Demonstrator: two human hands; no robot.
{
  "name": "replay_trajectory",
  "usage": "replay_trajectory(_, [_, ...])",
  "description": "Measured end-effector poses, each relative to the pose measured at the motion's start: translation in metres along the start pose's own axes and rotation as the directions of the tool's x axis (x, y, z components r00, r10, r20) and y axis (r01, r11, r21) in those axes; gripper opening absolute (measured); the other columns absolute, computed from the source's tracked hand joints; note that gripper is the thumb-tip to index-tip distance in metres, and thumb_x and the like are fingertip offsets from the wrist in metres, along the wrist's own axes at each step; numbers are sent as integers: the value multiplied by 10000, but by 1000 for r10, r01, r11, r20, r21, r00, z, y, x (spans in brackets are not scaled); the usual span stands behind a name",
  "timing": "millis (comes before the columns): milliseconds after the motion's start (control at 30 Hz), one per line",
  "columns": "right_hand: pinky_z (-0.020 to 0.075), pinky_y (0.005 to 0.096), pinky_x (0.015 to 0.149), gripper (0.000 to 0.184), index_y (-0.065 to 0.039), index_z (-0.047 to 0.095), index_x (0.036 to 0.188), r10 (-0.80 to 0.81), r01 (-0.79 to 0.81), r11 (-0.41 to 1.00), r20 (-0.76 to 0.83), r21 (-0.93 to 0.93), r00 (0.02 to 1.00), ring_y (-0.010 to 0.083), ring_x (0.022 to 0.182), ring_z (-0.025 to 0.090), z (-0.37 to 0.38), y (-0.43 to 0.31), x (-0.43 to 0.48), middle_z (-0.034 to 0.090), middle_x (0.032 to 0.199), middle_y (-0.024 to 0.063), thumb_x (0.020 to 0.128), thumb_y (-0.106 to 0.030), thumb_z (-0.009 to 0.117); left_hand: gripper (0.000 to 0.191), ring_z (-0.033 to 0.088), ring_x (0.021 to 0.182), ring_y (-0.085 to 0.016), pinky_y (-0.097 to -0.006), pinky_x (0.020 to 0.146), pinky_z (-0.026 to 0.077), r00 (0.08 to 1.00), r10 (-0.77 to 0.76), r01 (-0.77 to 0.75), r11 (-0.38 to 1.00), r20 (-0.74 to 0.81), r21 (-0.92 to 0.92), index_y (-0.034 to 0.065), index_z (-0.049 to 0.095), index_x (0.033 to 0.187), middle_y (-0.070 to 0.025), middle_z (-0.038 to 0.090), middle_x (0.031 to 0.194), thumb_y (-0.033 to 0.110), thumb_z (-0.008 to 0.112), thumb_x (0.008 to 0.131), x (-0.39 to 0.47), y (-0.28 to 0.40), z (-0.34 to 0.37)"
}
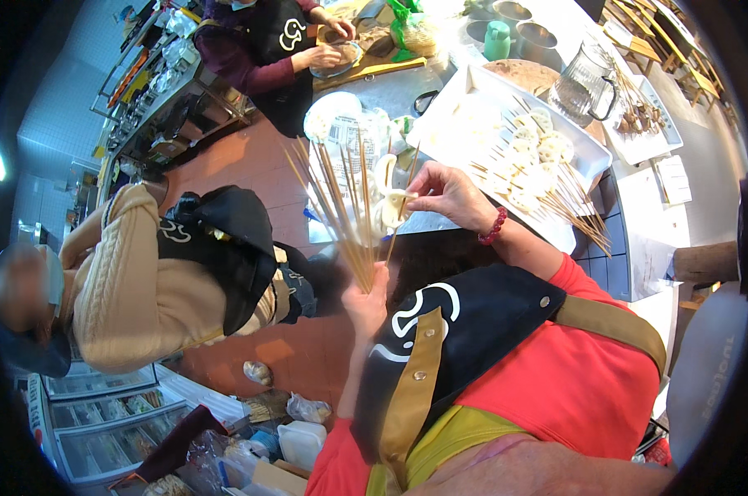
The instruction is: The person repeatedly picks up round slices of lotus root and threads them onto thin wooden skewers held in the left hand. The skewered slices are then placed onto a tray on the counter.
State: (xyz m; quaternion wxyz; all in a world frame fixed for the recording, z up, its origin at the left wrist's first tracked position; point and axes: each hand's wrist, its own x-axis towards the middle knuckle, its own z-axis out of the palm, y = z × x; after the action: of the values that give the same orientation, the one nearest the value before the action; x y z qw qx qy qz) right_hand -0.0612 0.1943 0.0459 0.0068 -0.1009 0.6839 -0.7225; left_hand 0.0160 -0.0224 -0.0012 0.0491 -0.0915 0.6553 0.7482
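My left hand [366, 301] grips a fanned bundle of bamboo skewers [343, 217] near their lower ends, points upward. One skewer [390, 247] from that hand leans apart from the rest and meets a white lotus root slice [393, 208]. With thumb and forefinger, my right hand [445, 193] pinches the edge of this slice; a red bead bracelet circles the wrist. Behind the skewers, a printed plastic bag [349, 133] lies on the metal counter. To the right, a white plastic tray [588, 155] holds skewered lotus root slices [526, 149], several stick ends jutting over its rim.
At the left stands a co-worker in a beige sweater [122, 291]; another co-worker's hands [324, 57] are over a wooden board. Beyond the tray are a glass pitcher [581, 84], a green container [496, 40] and metal pots. Boxes and bags crowd the floor at lower left.
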Motion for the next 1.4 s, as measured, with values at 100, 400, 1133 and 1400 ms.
replay_trajectory(100, [469, 243, 722, 110, -36, 584, 862, 37, -34, 999, 85, -38, 996, 99, 787, 584, -11, -4, 0, 625, 827, 29, 790, -62, 664, 152, 426, 476, -25, -167, 416, 303, 998, -42, 45, 997, -42, 70, 6, 618, 945, -9, 571, 680, 101, 649, 830, 0, 2, 2])
replay_trajectory(400, [487, 250, 673, 217, -20, 603, 1010, 68, -92, 897, -71, -432, 995, 116, 776, 607, -117, -3, 26, 638, 858, 55, 856, -174, 591, 155, 435, 487, -28, -163, 421, 316, 998, -62, 64, 971, -15, 229, 2, 601, 980, -2, 568, 699, 94, 614, 855, 0, 10, 5])
replay_trajectory(1133, [442, 349, 853, 238, -17, 592, 949, -51, 142, 33, 140, -989, 989, 281, 988, 526, -216, 142, 85, 536, 978, 146, 735, -93, 663, 150, 457, 511, -14, -170, 452, 346, 996, -84, 87, 987, -25, 135, 15, 639, 971, 40, 552, 643, 60, 625, 828, -2, 7, 16])
replay_trajectory(1400, [495, 296, 711, 176, -26, 598, 920, -269, 69, -339, 167, -938, 949, 216, 821, 605, -216, 113, 93, 619, 894, 96, 823, -162, 542, 135, 442, 511, -7, -164, 449, 333, 997, -65, 71, 985, -43, 157, 25, 647, 952, 50, 547, 646, 70, 631, 825, -2, 5, 16])
